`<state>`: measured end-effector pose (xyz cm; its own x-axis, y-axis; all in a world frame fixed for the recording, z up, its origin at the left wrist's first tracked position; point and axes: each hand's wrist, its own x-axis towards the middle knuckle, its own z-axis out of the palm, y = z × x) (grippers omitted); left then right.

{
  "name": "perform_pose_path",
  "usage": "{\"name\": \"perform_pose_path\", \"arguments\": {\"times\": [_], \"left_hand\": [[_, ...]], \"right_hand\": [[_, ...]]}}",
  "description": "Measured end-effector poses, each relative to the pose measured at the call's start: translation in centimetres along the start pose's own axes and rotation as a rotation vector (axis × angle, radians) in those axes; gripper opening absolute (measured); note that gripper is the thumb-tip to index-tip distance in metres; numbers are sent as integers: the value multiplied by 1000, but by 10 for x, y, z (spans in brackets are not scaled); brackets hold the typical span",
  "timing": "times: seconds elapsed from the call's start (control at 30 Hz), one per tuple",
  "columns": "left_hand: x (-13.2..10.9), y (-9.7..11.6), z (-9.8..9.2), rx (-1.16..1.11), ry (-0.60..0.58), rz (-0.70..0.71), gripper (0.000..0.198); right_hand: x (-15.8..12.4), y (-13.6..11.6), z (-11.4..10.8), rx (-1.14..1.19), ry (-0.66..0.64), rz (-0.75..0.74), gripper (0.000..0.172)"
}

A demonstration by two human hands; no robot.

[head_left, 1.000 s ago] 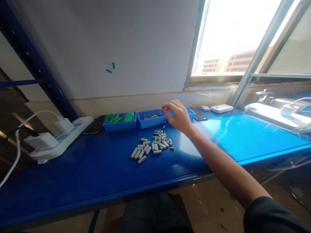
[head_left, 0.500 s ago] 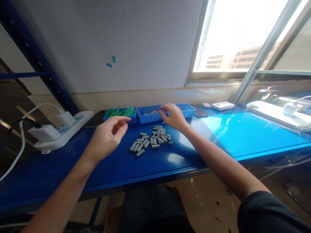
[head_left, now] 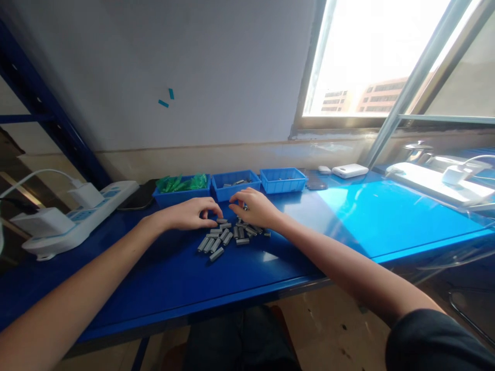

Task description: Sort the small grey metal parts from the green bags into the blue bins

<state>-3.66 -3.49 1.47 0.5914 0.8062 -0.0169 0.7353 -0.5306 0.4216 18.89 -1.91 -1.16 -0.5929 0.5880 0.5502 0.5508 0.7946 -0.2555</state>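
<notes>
A loose pile of grey metal hex standoffs (head_left: 214, 243) lies on the blue table, with smaller metal pieces among them at the right. At the pile's back left is my left hand (head_left: 193, 212), thumb and fingers curved and apart, close to a single standoff (head_left: 221, 220). My right hand (head_left: 257, 207) hovers over the right part of the pile and hides some of the small pieces. Its thumb and forefinger are parted, with nothing visible between them. Behind the hands, the middle blue bin (head_left: 222, 196) contains several metal pieces.
A left blue bin (head_left: 164, 200) holds green plastic bags. The right blue bin (head_left: 284, 186) has a few small pieces. A power strip (head_left: 96, 214) with plugged chargers stands at left. A white power bank (head_left: 350, 170) lies by the window.
My right hand has come down from the blue bins to the pile. My left hand has moved right and down to the standoffs. The view has shifted slightly.
</notes>
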Motion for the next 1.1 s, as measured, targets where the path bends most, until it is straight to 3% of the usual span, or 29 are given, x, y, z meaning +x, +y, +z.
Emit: {"name": "perform_pose_path", "arguments": {"times": [0.2, 0.4, 0.47, 0.53, 0.6, 0.67, 0.73, 0.87, 0.93, 1.1], "left_hand": [[9, 7, 32, -122, 299, -58, 42], [0, 24, 36, -309, 385, -53, 50], [-2, 26, 33, -387, 401, -44, 51], [-3, 26, 31, -379, 376, -48, 49], [-5, 23, 30, -281, 326, -72, 47], [-7, 19, 30, -143, 292, -99, 46], [-7, 16, 31, -18, 301, -120, 45], [-7, 9, 29, 139, 367, -157, 39], [-7, 6, 28, 156, 369, -129, 36], [-7, 0, 27, 146, 238, -30, 30]], "right_hand": [[-2, -8, 1, -13, -14, -79, 20], [-1, -17, -10, -134, 30, -186, 15], [1, -20, -27, -126, 180, -203, 17], [7, -20, -47, -89, 438, -178, 20], [16, -17, -65, -79, 696, -81, 24], [26, -11, -73, -137, 788, 60, 28], [34, -1, -68, -238, 640, 185, 28], [33, 16, -41, -362, 121, 297, 29], [27, 22, -32, -308, 29, 275, 29], [18, 29, -24, -238, -163, 212, 30]]}}
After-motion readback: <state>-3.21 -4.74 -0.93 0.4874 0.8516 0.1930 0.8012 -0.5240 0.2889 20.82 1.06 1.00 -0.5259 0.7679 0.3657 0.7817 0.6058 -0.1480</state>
